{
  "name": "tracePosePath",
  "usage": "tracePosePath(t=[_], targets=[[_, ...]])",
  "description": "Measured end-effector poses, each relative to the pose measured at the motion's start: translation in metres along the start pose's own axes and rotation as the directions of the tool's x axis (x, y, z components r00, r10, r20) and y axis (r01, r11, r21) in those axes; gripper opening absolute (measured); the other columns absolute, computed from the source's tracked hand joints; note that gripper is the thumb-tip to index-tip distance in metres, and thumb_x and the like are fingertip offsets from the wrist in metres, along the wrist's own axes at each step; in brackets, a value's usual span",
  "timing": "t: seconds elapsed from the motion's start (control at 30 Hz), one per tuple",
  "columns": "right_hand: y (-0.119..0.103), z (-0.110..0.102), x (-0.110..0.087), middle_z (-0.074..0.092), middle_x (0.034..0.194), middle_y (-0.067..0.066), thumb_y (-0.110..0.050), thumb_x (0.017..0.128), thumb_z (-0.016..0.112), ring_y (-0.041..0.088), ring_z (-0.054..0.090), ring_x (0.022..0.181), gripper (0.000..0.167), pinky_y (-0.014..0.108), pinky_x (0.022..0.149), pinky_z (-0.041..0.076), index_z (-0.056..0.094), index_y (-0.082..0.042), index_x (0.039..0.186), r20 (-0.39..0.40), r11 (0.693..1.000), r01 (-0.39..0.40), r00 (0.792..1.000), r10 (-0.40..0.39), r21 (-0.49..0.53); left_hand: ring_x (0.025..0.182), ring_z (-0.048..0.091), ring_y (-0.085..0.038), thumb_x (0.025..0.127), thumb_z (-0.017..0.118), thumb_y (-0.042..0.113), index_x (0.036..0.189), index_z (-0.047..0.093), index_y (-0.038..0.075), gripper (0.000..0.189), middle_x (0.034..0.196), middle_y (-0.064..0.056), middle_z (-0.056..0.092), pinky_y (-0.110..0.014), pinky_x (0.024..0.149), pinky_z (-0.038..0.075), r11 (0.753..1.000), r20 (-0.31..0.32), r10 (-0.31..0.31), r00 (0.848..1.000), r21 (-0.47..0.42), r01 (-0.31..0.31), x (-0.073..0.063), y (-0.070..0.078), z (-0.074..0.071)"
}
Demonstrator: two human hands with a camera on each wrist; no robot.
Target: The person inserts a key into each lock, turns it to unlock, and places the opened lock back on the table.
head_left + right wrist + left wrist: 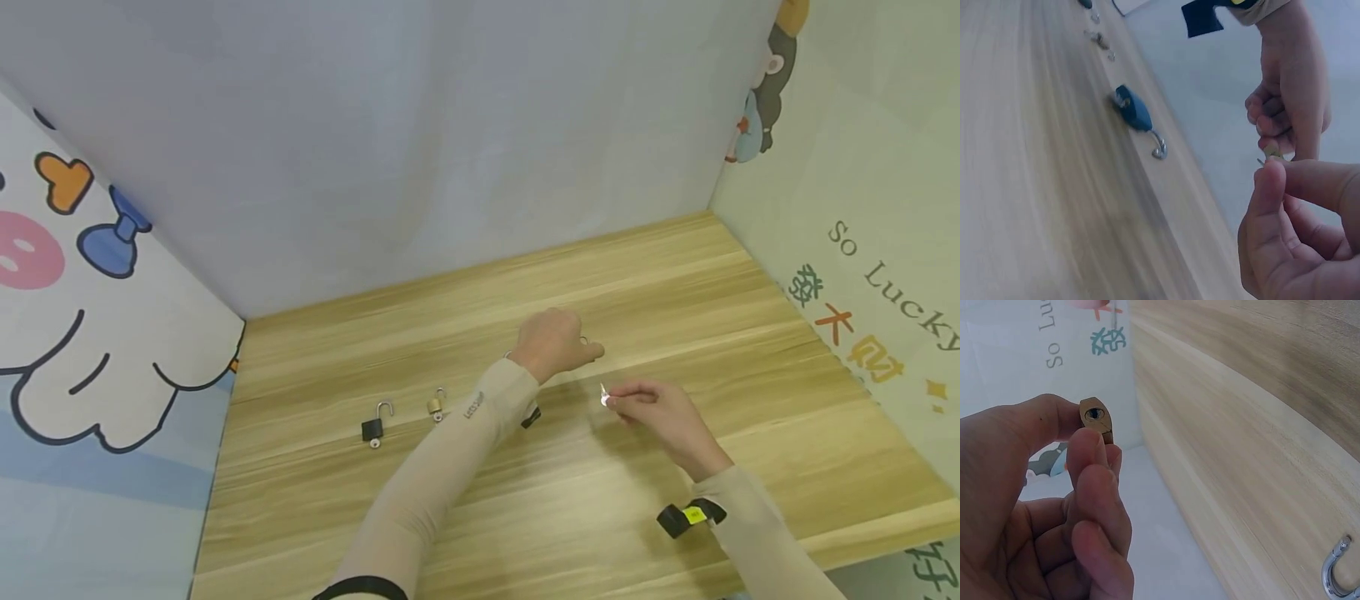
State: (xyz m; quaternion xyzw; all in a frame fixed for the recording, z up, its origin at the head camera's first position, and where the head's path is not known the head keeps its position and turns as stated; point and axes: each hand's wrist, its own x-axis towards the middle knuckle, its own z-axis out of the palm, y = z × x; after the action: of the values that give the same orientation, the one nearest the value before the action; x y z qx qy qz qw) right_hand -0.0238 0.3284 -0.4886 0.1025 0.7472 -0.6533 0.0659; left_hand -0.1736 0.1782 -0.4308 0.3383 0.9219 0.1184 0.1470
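Note:
My left hand [555,342] pinches a small brass padlock [1095,415] between thumb and forefinger. In the left wrist view the padlock's keyhole faces the camera, and its other fingers are curled. My right hand [660,417] pinches a small silver key [604,397] between thumb and fingertips, just right of the left hand. From the right wrist, the key tip [1260,161] overlaps the brass padlock's near end. A dark blue padlock [1134,112] with a key in it and its shackle raised lies on the table, mostly hidden by my left forearm in the head view.
On the wood-grain table [300,517], left of my forearm, lie a black padlock [372,430] and a brass padlock [435,406], both with raised shackles and keys inserted. A grey wall [450,150] stands behind; printed panels flank both sides.

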Motion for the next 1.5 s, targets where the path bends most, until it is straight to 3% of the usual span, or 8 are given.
tracePosePath(t=[0.23, 0.4, 0.63, 0.9, 1.3, 1.5], targets=[[-0.006, 0.011, 0.009, 0.065, 0.117, 0.023, -0.026, 0.097, 0.068, 0.030, 0.065, 0.098, 0.045, 0.041, 0.090, 0.052, 0.060, 0.011, 0.122, 0.002, 0.995, 0.036, 0.999, -0.036, 0.093, 0.040, 0.017, -0.003, 0.092, 0.065, 0.046, 0.055, 0.035, 0.019, 0.055, 0.044, 0.010, 0.025, -0.019, 0.038, 0.019, 1.000, -0.027, 0.001, 1.000, -0.005, -0.001, -0.002, -0.002, 0.000], [-0.011, 0.017, 0.014, 0.071, 0.104, 0.009, -0.020, 0.096, 0.070, 0.019, 0.066, 0.088, 0.041, 0.037, 0.087, 0.054, 0.059, 0.013, 0.118, -0.023, 0.986, 0.019, 1.000, -0.016, 0.164, 0.039, 0.017, -0.004, 0.092, 0.066, 0.047, 0.054, 0.036, 0.019, 0.055, 0.043, 0.010, 0.026, -0.019, 0.037, 0.020, 1.000, -0.008, -0.016, 1.000, -0.013, 0.016, -0.004, -0.001, -0.001], [-0.016, 0.022, 0.018, 0.072, 0.100, 0.004, -0.013, 0.098, 0.066, 0.016, 0.065, 0.085, 0.032, 0.030, 0.085, 0.053, 0.058, 0.012, 0.115, -0.019, 0.975, 0.016, 1.000, -0.012, 0.220, 0.039, 0.017, -0.004, 0.092, 0.066, 0.047, 0.054, 0.036, 0.018, 0.057, 0.043, 0.010, 0.026, -0.019, 0.037, 0.019, 1.000, -0.009, -0.014, 1.000, -0.008, 0.014, -0.006, -0.002, -0.003], [-0.014, 0.030, 0.025, 0.072, 0.098, 0.005, -0.007, 0.097, 0.066, 0.012, 0.066, 0.081, 0.025, 0.027, 0.080, 0.055, 0.060, 0.012, 0.111, -0.065, 0.953, 0.035, 0.998, -0.016, 0.301, 0.040, 0.017, -0.004, 0.091, 0.066, 0.048, 0.054, 0.037, 0.019, 0.055, 0.044, 0.010, 0.026, -0.020, 0.037, 0.019, 1.000, -0.024, -0.014, 1.000, 0.002, 0.014, -0.008, -0.004, -0.003], [-0.019, 0.042, 0.032, 0.072, 0.100, 0.006, -0.001, 0.097, 0.063, 0.013, 0.069, 0.090, 0.024, 0.025, 0.081, 0.055, 0.058, 0.017, 0.112, -0.132, 0.929, 0.058, 0.991, -0.010, 0.365, 0.040, 0.016, -0.003, 0.089, 0.067, 0.044, 0.053, 0.036, 0.020, 0.053, 0.044, 0.011, 0.024, -0.020, 0.038, 0.017, 1.000, -0.046, -0.022, 0.999, 0.020, 0.023, -0.010, -0.008, -0.002], [-0.019, 0.046, 0.035, 0.072, 0.098, 0.005, 0.000, 0.096, 0.065, 0.012, 0.069, 0.088, 0.025, 0.024, 0.080, 0.055, 0.059, 0.018, 0.111, -0.155, 0.914, 0.066, 0.988, -0.004, 0.399, 0.039, 0.021, -0.004, 0.087, 0.068, 0.042, 0.053, 0.040, 0.019, 0.050, 0.044, 0.010, 0.029, -0.020, 0.037, 0.020, 0.998, -0.027, -0.057, 0.998, -0.030, 0.057, -0.011, -0.009, -0.003]])
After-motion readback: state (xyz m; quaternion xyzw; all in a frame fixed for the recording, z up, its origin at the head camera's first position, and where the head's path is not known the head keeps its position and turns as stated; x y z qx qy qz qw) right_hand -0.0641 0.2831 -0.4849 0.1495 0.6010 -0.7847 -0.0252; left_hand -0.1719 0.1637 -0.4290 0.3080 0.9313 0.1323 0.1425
